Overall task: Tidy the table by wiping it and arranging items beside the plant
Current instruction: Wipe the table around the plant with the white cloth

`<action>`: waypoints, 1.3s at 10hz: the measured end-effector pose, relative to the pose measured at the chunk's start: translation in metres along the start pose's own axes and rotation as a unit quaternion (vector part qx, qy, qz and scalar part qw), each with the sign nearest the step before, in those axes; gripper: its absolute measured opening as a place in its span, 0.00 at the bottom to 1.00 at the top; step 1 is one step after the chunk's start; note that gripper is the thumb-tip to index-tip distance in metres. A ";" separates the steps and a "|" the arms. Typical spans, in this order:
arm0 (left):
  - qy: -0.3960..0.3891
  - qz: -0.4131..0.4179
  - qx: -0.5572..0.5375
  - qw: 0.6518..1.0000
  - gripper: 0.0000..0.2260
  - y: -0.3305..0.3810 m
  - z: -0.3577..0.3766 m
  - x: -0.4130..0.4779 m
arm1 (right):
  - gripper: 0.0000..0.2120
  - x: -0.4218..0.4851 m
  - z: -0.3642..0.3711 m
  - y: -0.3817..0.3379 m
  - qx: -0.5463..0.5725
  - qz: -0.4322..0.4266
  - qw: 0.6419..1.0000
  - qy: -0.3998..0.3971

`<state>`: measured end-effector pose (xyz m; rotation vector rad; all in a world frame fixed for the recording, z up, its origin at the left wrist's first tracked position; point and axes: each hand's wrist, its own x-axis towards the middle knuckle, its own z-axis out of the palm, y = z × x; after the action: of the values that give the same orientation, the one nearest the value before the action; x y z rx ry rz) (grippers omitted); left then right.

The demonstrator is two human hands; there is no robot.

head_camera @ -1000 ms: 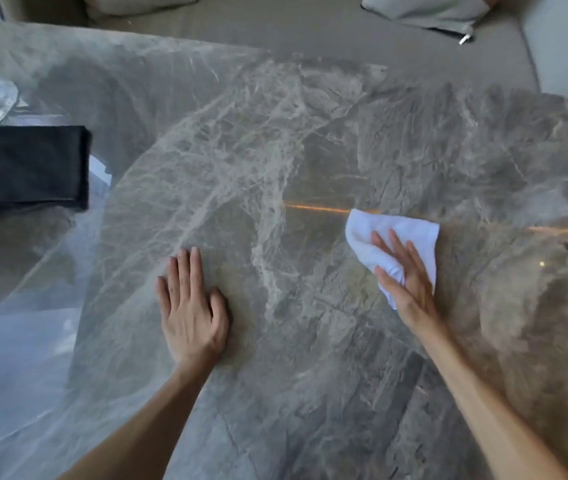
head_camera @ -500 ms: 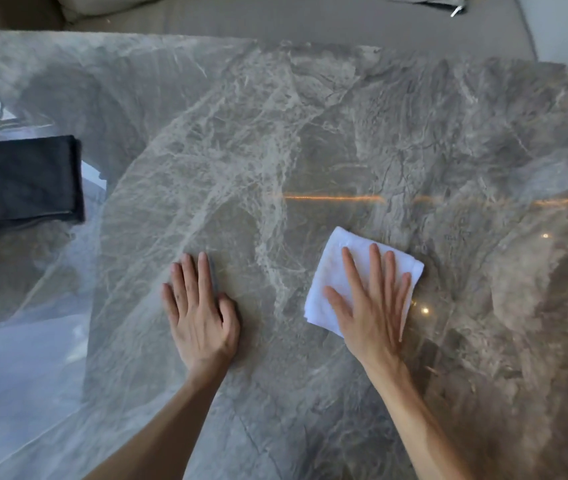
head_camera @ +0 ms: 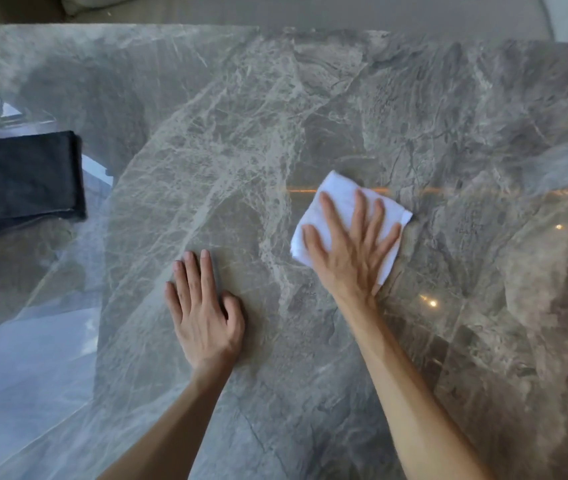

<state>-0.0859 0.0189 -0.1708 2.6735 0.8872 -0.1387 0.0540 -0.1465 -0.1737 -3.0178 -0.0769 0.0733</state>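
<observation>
A person's right hand, fingers spread flat, presses a white cloth onto the marble table; the left hand braces, flat and empty. A wide sweep could knock the folded black cloth at the left edge.

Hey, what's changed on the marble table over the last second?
The right hand slid the white cloth from the right toward the left hand, then pushed it away again, palm flat on it throughout. The left hand stayed braced on the grey marble table; the folded black cloth stayed put.
</observation>
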 end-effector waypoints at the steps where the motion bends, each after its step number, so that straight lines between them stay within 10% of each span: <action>1: -0.007 0.000 -0.002 1.000 0.33 0.001 -0.003 0.001 | 0.23 -0.043 -0.015 0.045 -0.031 -0.105 0.993 -0.047; 3: 0.000 -0.004 0.006 1.000 0.34 0.000 0.000 0.002 | 0.27 0.044 -0.045 0.097 0.052 0.121 0.985 -0.112; 4: -0.007 -0.001 0.006 1.000 0.34 0.000 -0.002 0.002 | 0.21 0.062 -0.037 0.031 0.512 -0.121 0.844 -0.106; 5: -0.019 -0.005 0.002 1.000 0.34 0.002 -0.006 0.001 | 0.21 -0.007 -0.025 -0.011 0.077 -0.248 0.965 -0.031; 6: -0.019 -0.005 0.002 1.000 0.34 0.001 -0.005 0.002 | 0.25 -0.091 -0.018 0.039 0.000 -0.264 0.958 -0.108; 8: -0.004 -0.003 0.004 1.000 0.36 0.000 -0.004 0.004 | 0.25 0.078 -0.013 0.025 0.057 0.078 0.995 -0.012; 10: -0.015 -0.004 -0.006 1.000 0.35 0.001 -0.009 0.003 | 0.24 -0.055 -0.013 0.040 0.003 -0.294 0.953 -0.075; 11: -0.012 -0.006 -0.003 1.000 0.35 0.001 -0.006 0.004 | 0.28 -0.019 -0.031 0.107 0.146 -0.184 0.965 -0.119; 12: -0.007 0.002 -0.001 1.000 0.36 0.001 -0.006 0.004 | 0.26 0.059 -0.025 0.066 0.463 -0.149 0.859 -0.160; 13: -0.017 0.002 0.003 1.000 0.35 0.000 -0.006 0.004 | 0.43 0.075 -0.036 0.018 0.700 -0.216 0.667 -0.138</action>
<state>-0.0821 0.0232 -0.1657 2.6688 0.8730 -0.1859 0.1312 -0.1642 -0.1439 -1.3454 -0.4917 0.3471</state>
